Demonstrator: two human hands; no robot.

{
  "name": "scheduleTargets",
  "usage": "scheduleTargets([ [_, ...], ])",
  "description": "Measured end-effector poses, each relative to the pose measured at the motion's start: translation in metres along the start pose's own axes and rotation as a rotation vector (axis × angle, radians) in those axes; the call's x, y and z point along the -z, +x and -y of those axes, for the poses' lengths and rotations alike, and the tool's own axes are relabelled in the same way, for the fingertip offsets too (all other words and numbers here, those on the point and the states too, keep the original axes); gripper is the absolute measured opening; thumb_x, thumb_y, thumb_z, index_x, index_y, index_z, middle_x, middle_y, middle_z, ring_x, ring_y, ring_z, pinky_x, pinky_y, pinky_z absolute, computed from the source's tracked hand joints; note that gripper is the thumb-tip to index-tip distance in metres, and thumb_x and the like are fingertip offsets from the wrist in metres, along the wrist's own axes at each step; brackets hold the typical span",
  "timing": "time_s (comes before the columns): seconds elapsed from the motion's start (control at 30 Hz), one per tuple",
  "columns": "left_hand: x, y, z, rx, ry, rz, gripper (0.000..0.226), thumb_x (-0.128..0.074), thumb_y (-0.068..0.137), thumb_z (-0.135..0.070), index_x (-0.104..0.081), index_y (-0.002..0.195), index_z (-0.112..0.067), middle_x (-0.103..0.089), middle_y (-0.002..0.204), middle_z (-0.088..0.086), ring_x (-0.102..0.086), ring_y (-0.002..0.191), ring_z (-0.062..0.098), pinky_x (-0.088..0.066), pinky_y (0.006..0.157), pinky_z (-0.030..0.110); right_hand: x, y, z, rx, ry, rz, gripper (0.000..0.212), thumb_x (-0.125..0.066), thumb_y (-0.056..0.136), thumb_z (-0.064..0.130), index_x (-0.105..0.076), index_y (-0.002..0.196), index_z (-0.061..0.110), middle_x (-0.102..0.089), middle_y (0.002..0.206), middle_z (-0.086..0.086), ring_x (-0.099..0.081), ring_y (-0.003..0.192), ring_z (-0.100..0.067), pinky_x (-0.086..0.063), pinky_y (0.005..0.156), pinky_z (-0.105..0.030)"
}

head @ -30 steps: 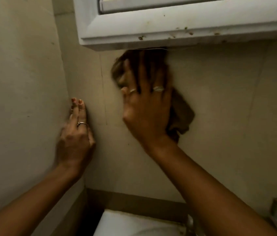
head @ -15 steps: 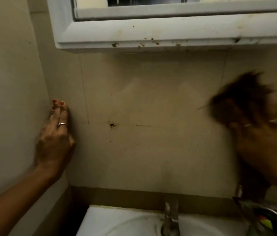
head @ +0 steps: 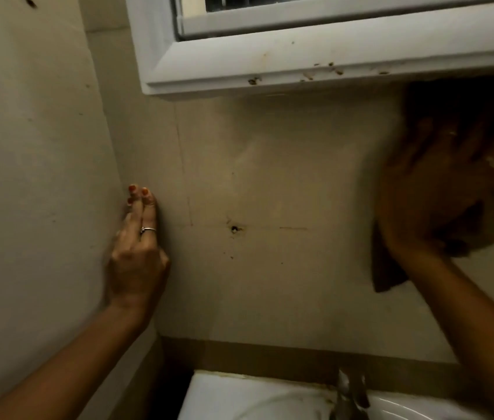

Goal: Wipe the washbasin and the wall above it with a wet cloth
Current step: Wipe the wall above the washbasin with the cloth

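The right hand (head: 430,201) presses the dark cloth (head: 391,268) flat against the wall (head: 285,177) just under the cabinet (head: 270,65) edge, fingers spread; the left hand (head: 136,253) rests open-fingered in the corner. Wall wiping looks midway, the washbasin (head: 239,398) seemingly untouched. Open tile lies between the hands; the cabinet and tap (head: 350,392) bound the strokes.

The right hand (head: 427,195) presses a dark brown cloth (head: 464,122) flat against the beige tiled wall (head: 285,165), just beneath the white cabinet frame (head: 270,65); the hand and cloth are motion-blurred, and one cloth corner hangs below the wrist. The left hand (head: 136,253), fingers straight and together, rests against the side wall (head: 33,177) at the corner. A ring (head: 148,229) sits on one finger. A small hole (head: 234,228) marks the wall. Below, the white washbasin (head: 239,398) and its tap (head: 350,392) appear at the lower edge.
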State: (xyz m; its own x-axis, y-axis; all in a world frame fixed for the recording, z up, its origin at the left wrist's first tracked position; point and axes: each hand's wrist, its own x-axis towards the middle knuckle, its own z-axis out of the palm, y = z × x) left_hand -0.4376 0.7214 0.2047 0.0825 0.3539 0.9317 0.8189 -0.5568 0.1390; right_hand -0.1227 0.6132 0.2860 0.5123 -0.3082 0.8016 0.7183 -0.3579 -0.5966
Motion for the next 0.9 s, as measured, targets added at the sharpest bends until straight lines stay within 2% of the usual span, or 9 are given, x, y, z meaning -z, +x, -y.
scheduleTargets([
  [0.1,0.001,0.001,0.003,-0.023,0.014,-0.006,0.068,-0.031,0.072,0.005,-0.04,0.139,0.011,-0.04,0.144,0.03,-0.046,0.129,0.045,-0.036,0.102,0.047,0.022,-0.037,0.097,0.304,0.155,-0.087,0.039,-0.038,0.1,0.03,-0.064,0.119,0.008,-0.061,0.125,-0.021,-0.054,0.116,-0.048,-0.04,0.101,-0.055],
  [0.23,0.005,0.001,0.002,-0.014,-0.004,0.015,0.068,-0.03,0.071,0.002,-0.044,0.137,0.009,-0.043,0.143,0.028,-0.049,0.127,0.042,-0.037,0.102,0.045,0.019,-0.071,0.133,0.439,0.228,0.03,0.037,-0.045,0.098,0.03,-0.058,0.13,0.018,-0.058,0.133,-0.014,-0.046,0.124,-0.045,-0.031,0.106,-0.054],
  [0.33,0.006,0.002,-0.001,0.03,-0.115,0.023,0.066,-0.034,0.075,0.006,-0.038,0.141,0.006,-0.038,0.147,0.023,-0.04,0.134,0.034,-0.032,0.108,0.04,0.018,-0.097,0.142,0.742,0.229,0.127,0.044,-0.047,0.097,0.032,-0.047,0.141,0.024,-0.047,0.144,-0.009,-0.03,0.132,-0.039,-0.021,0.112,-0.053],
  [0.4,0.009,0.003,-0.001,0.079,-0.19,0.004,0.066,-0.038,0.076,0.007,-0.037,0.142,0.004,-0.037,0.148,0.02,-0.037,0.136,0.029,-0.026,0.112,0.024,0.017,-0.114,0.129,0.952,0.283,0.193,0.045,-0.048,0.098,0.029,-0.045,0.142,0.023,-0.044,0.146,-0.008,-0.027,0.136,-0.039,-0.022,0.113,-0.054],
  [0.47,0.011,0.004,-0.003,0.118,-0.242,-0.033,0.064,-0.038,0.077,0.006,-0.041,0.141,0.003,-0.041,0.146,0.019,-0.039,0.133,0.024,-0.021,0.109,0.013,0.018,-0.134,0.1,1.135,0.317,0.224,0.04,-0.046,0.099,0.022,-0.05,0.139,0.018,-0.047,0.144,-0.01,-0.031,0.137,-0.04,-0.025,0.112,-0.054],
  [0.57,0.012,0.006,-0.003,0.153,-0.284,-0.045,0.063,-0.039,0.076,0.005,-0.046,0.139,0.001,-0.044,0.145,0.016,-0.04,0.13,0.018,-0.022,0.107,0.011,0.022,-0.163,0.035,1.448,0.258,0.301,0.038,-0.045,0.095,0.01,-0.059,0.13,0.014,-0.05,0.141,-0.011,-0.037,0.135,-0.04,-0.025,0.112,-0.055],
  [0.7,0.009,0.004,-0.004,0.152,-0.247,-0.04,0.062,-0.039,0.077,0.004,-0.048,0.138,0.001,-0.043,0.146,0.016,-0.037,0.132,0.016,-0.026,0.108,0.015,0.03,-0.143,-0.026,1.867,0.153,0.486,0.035,-0.047,0.09,0.018,-0.068,0.117,0.02,-0.057,0.135,-0.006,-0.032,0.135,-0.032,-0.014,0.114,-0.051],
  [0.77,0.008,0.003,-0.004,0.136,-0.217,-0.034,0.062,-0.04,0.076,0.005,-0.047,0.138,0.003,-0.042,0.146,0.018,-0.039,0.133,0.021,-0.03,0.107,0.025,0.032,-0.111,-0.03,1.886,0.154,0.484,0.036,-0.051,0.085,0.021,-0.066,0.117,0.024,-0.056,0.134,-0.005,-0.03,0.136,-0.031,-0.012,0.114,-0.053],
  [0.9,0.008,0.003,-0.006,0.091,-0.171,-0.003,0.062,-0.043,0.073,0.011,-0.046,0.136,0.008,-0.042,0.144,0.026,-0.045,0.13,0.039,-0.03,0.104,0.042,0.044,-0.037,0.003,1.463,0.262,0.326,0.036,-0.043,0.097,0.027,-0.051,0.132,0.022,-0.046,0.137,-0.006,-0.04,0.128,-0.033,-0.011,0.116,-0.047],
])
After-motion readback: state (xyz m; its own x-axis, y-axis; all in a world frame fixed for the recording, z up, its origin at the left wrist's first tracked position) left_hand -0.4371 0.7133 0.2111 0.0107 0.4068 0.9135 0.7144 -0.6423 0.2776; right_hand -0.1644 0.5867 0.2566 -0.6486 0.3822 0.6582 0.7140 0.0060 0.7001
